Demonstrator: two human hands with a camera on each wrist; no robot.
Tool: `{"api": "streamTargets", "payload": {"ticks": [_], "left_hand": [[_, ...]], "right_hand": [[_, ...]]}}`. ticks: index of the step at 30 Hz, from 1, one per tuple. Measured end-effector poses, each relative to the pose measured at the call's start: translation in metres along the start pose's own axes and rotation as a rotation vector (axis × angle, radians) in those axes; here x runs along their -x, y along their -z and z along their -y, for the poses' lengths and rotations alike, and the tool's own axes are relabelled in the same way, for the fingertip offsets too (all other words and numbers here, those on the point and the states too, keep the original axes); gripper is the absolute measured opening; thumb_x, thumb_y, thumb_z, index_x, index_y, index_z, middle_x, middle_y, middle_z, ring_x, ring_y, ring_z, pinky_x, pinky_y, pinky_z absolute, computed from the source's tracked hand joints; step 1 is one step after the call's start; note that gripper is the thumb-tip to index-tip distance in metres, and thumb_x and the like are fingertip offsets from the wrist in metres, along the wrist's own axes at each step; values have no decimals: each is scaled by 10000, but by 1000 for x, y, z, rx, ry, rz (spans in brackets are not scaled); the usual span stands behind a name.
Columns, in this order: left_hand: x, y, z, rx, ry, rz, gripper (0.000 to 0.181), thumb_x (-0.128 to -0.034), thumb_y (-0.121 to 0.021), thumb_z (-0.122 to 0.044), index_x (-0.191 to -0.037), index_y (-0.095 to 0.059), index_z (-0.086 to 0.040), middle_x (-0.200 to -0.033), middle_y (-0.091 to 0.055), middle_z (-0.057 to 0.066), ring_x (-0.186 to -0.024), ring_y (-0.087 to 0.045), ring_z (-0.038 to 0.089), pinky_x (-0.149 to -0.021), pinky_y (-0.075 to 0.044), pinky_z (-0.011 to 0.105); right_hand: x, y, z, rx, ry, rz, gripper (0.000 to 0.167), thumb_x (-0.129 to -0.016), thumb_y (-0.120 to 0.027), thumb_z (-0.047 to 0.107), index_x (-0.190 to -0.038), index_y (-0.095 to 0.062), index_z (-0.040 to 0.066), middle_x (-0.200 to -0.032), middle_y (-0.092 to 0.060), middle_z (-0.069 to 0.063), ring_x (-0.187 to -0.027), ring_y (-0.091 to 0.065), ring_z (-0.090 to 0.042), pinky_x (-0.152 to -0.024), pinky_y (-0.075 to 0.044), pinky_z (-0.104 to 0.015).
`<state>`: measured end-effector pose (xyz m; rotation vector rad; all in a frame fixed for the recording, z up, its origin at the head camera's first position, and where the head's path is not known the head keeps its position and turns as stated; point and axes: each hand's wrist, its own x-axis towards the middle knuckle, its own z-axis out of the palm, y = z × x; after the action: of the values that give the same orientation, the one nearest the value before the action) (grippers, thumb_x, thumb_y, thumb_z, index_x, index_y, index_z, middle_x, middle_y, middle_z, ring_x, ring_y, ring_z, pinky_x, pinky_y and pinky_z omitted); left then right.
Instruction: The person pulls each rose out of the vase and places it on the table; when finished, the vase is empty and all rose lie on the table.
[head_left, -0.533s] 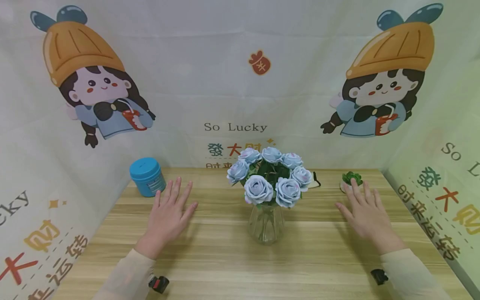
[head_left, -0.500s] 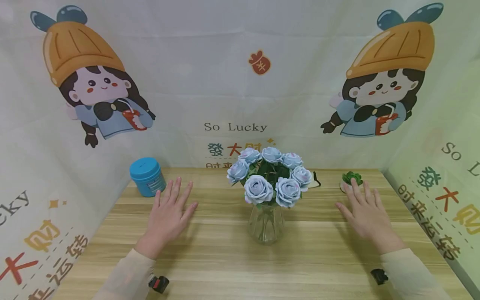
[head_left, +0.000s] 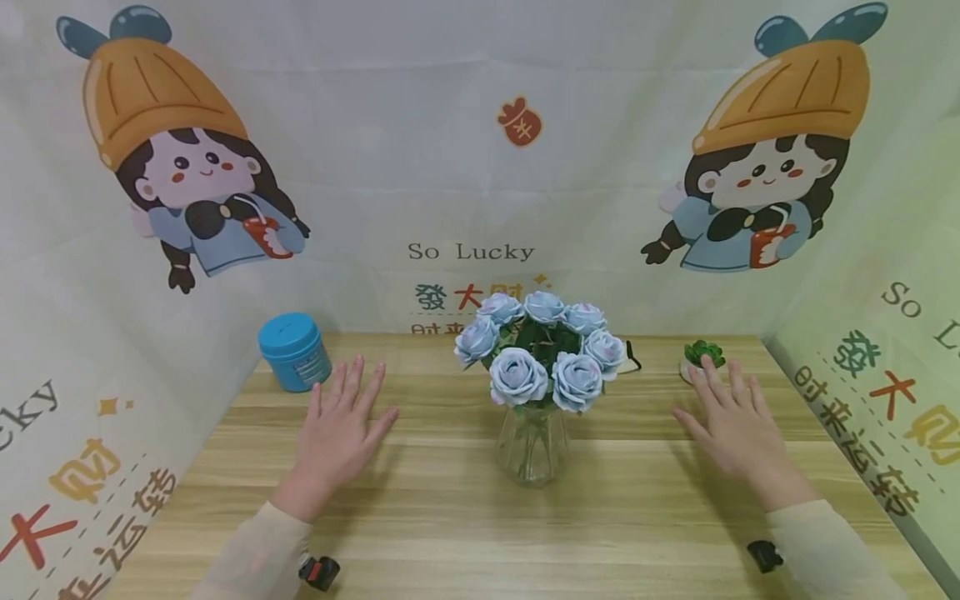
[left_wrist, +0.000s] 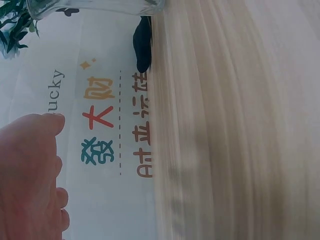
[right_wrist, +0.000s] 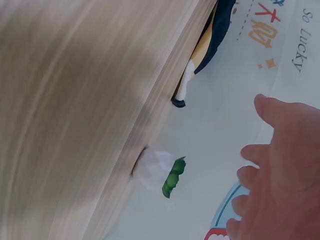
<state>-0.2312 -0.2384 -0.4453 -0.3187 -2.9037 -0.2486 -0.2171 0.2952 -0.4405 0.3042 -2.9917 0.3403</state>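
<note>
Ok, hands (head_left: 341, 437) (head_left: 738, 433) splayed nr tub (head_left: 294, 357) & plant (head_left: 703, 352) (vase (head_left: 534, 454) btwn).

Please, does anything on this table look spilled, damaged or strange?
Nothing stands out. The glass vase of blue roses, the blue jar and the small potted plant all stand upright, and no spill or breakage shows.

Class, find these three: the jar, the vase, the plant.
Jar (head_left: 300, 367): head view, on its blue body.
Vase (head_left: 534, 454): head view, on its glass side.
Plant (right_wrist: 157, 169): right wrist view, on its white pot.
</note>
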Motion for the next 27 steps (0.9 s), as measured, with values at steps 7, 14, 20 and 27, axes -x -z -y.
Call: {"api": "streamTargets", "payload": {"ticks": [7, 14, 20, 27], "left_hand": [[4, -13, -11, 43, -61, 11, 752, -1068, -490, -480, -1666, -166, -157, -1738, -51, 162, -1597, -75, 424, -1253, -91, 703], [5, -23, -29, 105, -157, -32, 744, -1019, -645, -358, -1622, -307, -84, -1694, -237, 211, -1549, -271, 439, -1233, -184, 706], [0, -25, -46, 274, -208, -41, 681, -1001, -693, -292, -1578, -401, -79, -1628, -395, 202, -1507, -377, 409, -1214, -317, 638], [-8, -25, -73, 571, -258, -21, 615, -969, -735, -190, -1516, -481, -75, -1541, -520, 164, -1431, -489, 362, -1190, -404, 557]], "right_hand": [[4, -1, 18, 1, 75, -58, 709, -1088, -477, 445, -1630, -254, 46, -1711, -146, -223, -1530, -185, -543, -1205, -215, -720], [10, -12, 37, -35, 176, -229, 571, -1010, -670, 288, -1520, -493, 100, -1580, -457, -216, -1216, -623, -489, -900, -574, -604], [11, -21, 56, -77, 330, -427, 534, -878, -807, 143, -1381, -634, 110, -1387, -654, -119, -843, -699, -251, -618, -563, -374], [10, -20, 88, -263, 473, -543, 472, -811, -838, 45, -1262, -711, 102, -1281, -705, -71, -1100, -719, -267, -912, -589, -270]]}}
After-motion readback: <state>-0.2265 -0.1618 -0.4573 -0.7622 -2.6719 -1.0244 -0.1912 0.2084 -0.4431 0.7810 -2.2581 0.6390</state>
